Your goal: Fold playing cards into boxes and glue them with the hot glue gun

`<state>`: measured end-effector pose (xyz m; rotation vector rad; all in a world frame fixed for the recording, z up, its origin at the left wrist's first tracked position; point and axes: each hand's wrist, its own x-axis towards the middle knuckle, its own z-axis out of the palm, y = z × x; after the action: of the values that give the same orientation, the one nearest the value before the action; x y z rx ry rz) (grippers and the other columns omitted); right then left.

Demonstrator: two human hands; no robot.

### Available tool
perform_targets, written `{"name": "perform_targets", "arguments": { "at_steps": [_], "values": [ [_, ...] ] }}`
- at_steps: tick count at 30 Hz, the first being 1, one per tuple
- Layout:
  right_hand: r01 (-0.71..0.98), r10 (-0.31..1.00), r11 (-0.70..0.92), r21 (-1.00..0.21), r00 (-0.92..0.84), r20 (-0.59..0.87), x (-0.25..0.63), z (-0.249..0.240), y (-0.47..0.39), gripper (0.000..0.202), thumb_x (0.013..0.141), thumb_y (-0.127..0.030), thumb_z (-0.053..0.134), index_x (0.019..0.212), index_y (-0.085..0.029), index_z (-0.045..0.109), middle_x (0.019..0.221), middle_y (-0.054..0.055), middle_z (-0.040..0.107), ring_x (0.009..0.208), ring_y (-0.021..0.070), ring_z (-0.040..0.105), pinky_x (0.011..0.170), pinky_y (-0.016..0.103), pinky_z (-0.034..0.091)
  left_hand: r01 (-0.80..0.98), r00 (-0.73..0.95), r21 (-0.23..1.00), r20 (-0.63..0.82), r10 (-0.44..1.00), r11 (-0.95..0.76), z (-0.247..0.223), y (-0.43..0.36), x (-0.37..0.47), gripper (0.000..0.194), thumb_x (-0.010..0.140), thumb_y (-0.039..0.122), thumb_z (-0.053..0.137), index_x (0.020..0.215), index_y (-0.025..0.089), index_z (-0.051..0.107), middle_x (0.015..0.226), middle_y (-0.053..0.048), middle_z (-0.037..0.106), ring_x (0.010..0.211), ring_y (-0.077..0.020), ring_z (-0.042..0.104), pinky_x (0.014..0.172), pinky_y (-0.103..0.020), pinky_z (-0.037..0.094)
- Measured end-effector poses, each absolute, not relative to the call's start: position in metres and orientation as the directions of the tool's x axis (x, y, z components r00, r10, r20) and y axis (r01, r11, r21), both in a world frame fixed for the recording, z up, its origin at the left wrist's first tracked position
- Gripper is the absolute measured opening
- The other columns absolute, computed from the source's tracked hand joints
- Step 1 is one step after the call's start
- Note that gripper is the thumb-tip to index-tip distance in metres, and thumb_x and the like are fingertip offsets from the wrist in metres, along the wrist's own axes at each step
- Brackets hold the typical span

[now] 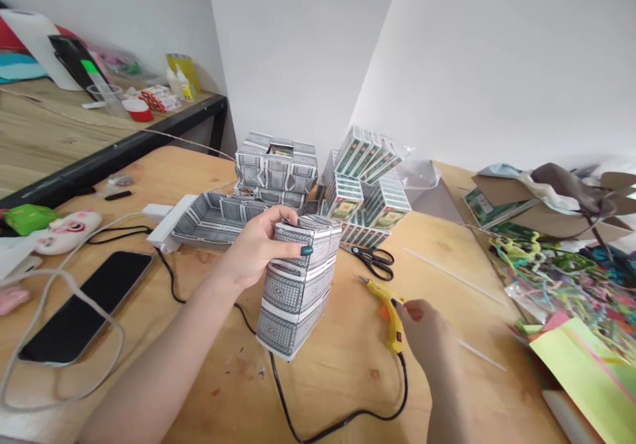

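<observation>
Block with gray patterns is tilting, left hand grasping it.
Right hand is touching a yellow glue gun, grip unclear.

The left hand covers part of the patterned tray behind it; beyond the right hand, yellow paper is cut off.

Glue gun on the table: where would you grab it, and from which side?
I'd grip the yellow handle of the glue gun, coming from the right, where the right hand is. The handle bends back toward the person, while the metal tip points away and may be hot. Stay above the black cord at its near end.
</observation>
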<state>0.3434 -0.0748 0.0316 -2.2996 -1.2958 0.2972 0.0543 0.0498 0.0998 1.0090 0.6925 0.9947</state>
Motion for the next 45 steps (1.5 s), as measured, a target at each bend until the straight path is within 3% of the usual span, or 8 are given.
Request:
{"name": "perform_targets", "arguments": {
  "at_steps": [4, 8, 11, 14, 20, 31, 37, 45],
  "values": [
    [0.612, 0.928, -0.213, -0.761, 0.371, 0.039, 0.299, 0.088, -0.05, 0.037, 0.077, -0.051, 0.057, 0.097, -0.02, 0.06, 0.106, 0.011, 0.066, 0.093, 0.0278, 0.065, 0.077, 0.043, 0.053, -0.322, 0.347, 0.938, -0.013, 0.938, 0.132, 0.104, 0.044, 0.057, 0.041, 0.051, 0.01, 0.08, 0.078, 0.02, 0.05, 0.073, 0.005, 0.06, 0.063, -0.0103, 0.056, 0.056, -0.02, 0.044],
    [0.559, 0.969, 0.241, -0.794, -0.085, 0.234, 0.25, 0.114, -0.024, 0.072, 0.074, -0.041, 0.067, 0.136, -0.028, 0.034, 0.144, 0.007, 0.038, 0.133, 0.0239, 0.035, 0.107, 0.046, 0.034, -0.218, 0.356, 0.973, 0.003, 0.935, 0.08, 0.109, 0.037, 0.058, 0.039, 0.056, 0.011, 0.078, 0.083, 0.02, 0.051, 0.072, 0.005, 0.059, 0.062, -0.0094, 0.053, 0.055, -0.019, 0.042],
    [0.507, 0.913, 0.407, -0.759, -0.218, 0.344, 0.235, 0.111, -0.006, 0.072, 0.074, -0.035, 0.068, 0.138, -0.03, 0.034, 0.153, 0.005, 0.02, 0.141, 0.0246, 0.017, 0.112, 0.048, 0.024, -0.137, 0.371, 0.99, 0.028, 0.928, 0.024, 0.112, 0.034, 0.057, 0.037, 0.06, 0.011, 0.075, 0.089, 0.021, 0.054, 0.075, 0.005, 0.058, 0.064, -0.0094, 0.053, 0.056, -0.018, 0.041],
    [0.443, 0.854, 0.518, -0.732, -0.315, 0.415, 0.234, 0.102, 0.008, 0.062, 0.074, -0.033, 0.068, 0.131, -0.03, 0.044, 0.148, 0.004, 0.031, 0.14, 0.0252, 0.02, 0.114, 0.05, 0.018, -0.057, 0.384, 0.998, 0.04, 0.923, -0.02, 0.112, 0.034, 0.056, 0.036, 0.062, 0.013, 0.073, 0.092, 0.021, 0.057, 0.078, 0.004, 0.057, 0.066, -0.0102, 0.053, 0.058, -0.019, 0.042],
    [0.402, 0.85, 0.527, -0.749, -0.273, 0.451, 0.237, 0.094, 0.013, 0.055, 0.074, -0.03, 0.066, 0.127, -0.029, 0.049, 0.132, 0.002, 0.051, 0.137, 0.0228, 0.027, 0.115, 0.05, 0.016, 0.01, 0.304, 0.996, 0.079, 0.949, -0.086, 0.108, 0.034, 0.063, 0.026, 0.068, 0.018, 0.07, 0.092, 0.021, 0.059, 0.095, 0.0, 0.061, 0.084, -0.0149, 0.057, 0.07, -0.023, 0.045],
    [0.476, 0.881, 0.472, -0.742, -0.224, 0.416, 0.22, 0.095, 0.003, 0.066, 0.072, -0.029, 0.067, 0.132, -0.025, 0.042, 0.136, 0.006, 0.045, 0.14, 0.0285, 0.016, 0.113, 0.053, 0.019, -0.148, 0.281, 0.989, 0.056, 0.958, -0.014, 0.108, 0.035, 0.062, 0.036, 0.063, 0.017, 0.075, 0.096, 0.02, 0.059, 0.09, 0.0, 0.061, 0.078, -0.013, 0.056, 0.071, -0.023, 0.044],
    [0.468, 0.859, 0.488, -0.737, -0.107, 0.501, 0.202, 0.088, 0.0, 0.051, 0.078, -0.026, 0.061, 0.126, -0.023, 0.045, 0.13, 0.009, 0.048, 0.138, 0.0267, 0.023, 0.113, 0.05, 0.023, -0.099, 0.277, 0.995, 0.056, 0.959, -0.03, 0.11, 0.034, 0.059, 0.032, 0.061, 0.015, 0.073, 0.091, 0.018, 0.06, 0.089, 0.0, 0.061, 0.075, -0.0129, 0.057, 0.067, -0.023, 0.045],
    [0.412, 0.817, 0.57, -0.71, -0.196, 0.542, 0.21, 0.082, 0.008, 0.051, 0.081, -0.032, 0.061, 0.129, -0.025, 0.045, 0.134, 0.009, 0.044, 0.133, 0.0248, 0.032, 0.111, 0.048, 0.028, -0.131, 0.273, 0.991, 0.037, 0.961, -0.001, 0.107, 0.034, 0.06, 0.034, 0.062, 0.017, 0.072, 0.092, 0.018, 0.058, 0.084, 0.0, 0.062, 0.071, -0.0125, 0.058, 0.065, -0.024, 0.045]
  ]
}}
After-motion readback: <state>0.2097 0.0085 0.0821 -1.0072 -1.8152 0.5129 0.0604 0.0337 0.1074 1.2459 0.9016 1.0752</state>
